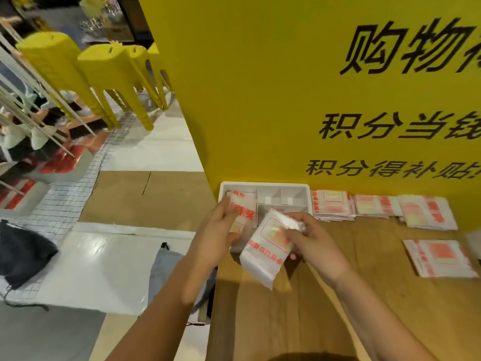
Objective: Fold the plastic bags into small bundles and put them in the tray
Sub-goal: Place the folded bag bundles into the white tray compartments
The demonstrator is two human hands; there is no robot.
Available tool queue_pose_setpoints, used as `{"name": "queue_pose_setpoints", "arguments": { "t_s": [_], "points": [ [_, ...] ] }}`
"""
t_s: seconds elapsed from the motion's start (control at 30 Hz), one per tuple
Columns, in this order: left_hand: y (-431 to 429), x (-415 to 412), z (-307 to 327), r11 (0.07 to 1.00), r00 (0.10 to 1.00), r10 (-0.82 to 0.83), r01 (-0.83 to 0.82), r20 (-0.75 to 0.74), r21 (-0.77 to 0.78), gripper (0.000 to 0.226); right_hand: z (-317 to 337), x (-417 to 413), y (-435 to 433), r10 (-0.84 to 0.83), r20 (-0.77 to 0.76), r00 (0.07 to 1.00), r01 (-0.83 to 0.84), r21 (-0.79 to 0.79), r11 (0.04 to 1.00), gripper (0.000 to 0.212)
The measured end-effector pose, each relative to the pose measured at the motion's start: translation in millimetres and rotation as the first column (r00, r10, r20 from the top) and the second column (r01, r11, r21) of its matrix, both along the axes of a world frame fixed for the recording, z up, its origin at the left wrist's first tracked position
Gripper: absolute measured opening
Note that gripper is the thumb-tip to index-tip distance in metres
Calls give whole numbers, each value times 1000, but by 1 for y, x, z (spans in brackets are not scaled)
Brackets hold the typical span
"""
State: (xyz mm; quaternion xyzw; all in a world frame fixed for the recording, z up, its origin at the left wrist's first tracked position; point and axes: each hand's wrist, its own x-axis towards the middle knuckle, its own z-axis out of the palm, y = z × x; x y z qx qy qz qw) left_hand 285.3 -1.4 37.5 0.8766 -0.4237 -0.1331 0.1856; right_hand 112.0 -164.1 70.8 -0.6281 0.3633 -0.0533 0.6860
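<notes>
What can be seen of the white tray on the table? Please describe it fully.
The white tray looks like plastic, rectangular with rounded corners and dividers inside. It lies flat at the far left corner of the wooden table, against the yellow board. Its left compartment holds a folded bag with red print, on which the left hand rests. A second bag held by the right hand hides its near right part.

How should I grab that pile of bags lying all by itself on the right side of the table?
Probably by its left edge, coming from the left. The lone pile lies flat on the wooden table, so slide fingers under that edge and pinch; bare wood lies there, while more piles sit behind it. The right hand is busy holding a folded bag.
</notes>
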Motion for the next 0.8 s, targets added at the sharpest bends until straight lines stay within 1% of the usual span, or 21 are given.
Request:
{"name": "queue_pose_setpoints", "arguments": {
  "t_s": [0.03,0.07,0.13,0.23,0.3,0.33,0.4,0.43,0.47,0.5,0.53,0.57,0.6,0.63,0.73,0.77,0.8],
  "points": [
    [-1,5,-4,999,993,-36,32,112,35,62,1,2,1,-6,-5,1000,6,-9,1000,24],
    [-2,9,-7,996,980,-58,44,191,78,60,2,5,1,-9,-8,1000,8,-20,1000,24],
    [-6,17,-12,993,956,-60,27,287,116,54,5,10,3,-9,-13,1000,9,-42,999,24],
    [-13,22,-14,983,954,-87,35,286,181,55,9,18,5,-1,-8,1000,0,-53,999,23],
    [-14,23,-11,981,964,-85,37,253,191,54,9,23,5,16,-25,1000,-19,-103,994,22],
    [-13,21,-6,987,967,-67,29,245,156,51,8,25,4,21,-36,999,-26,-135,991,22],
    [-3,16,9,998,961,55,-44,273,-45,39,7,30,2,3,-32,999,-8,-158,987,22],
    [7,10,20,981,967,137,-103,217,-163,32,8,32,1,-11,-21,1000,8,-158,987,22],
    [16,3,32,956,980,190,-171,59,-239,27,8,35,1,-26,-8,1000,24,-167,986,22],
    [22,-7,44,936,966,220,-249,-137,-248,25,9,37,1,-37,11,999,38,-177,984,23],
    [27,-16,53,932,917,230,-304,-326,-196,25,9,40,2,-43,37,998,49,-179,983,24],
    [28,-25,57,934,855,239,-332,-461,-132,26,10,43,4,-49,68,997,60,-171,983,24],
    [27,-31,58,931,802,246,-352,-544,-97,27,11,47,7,-47,96,994,62,-160,985,25],
    [26,-35,55,918,752,248,-383,-611,-99,28,12,51,10,-35,115,993,53,-151,987,25],
    [21,-37,48,811,578,262,-565,-772,-148,24,13,62,19,25,134,991,-7,-136,991,27],
    [21,-37,48,787,548,274,-601,-790,-144,23,13,65,21,41,136,990,-24,-129,991,27],
    [22,-37,48,781,551,294,-609,-781,-135,22,12,67,23,51,141,989,-34,-121,992,27]
  ]
}}
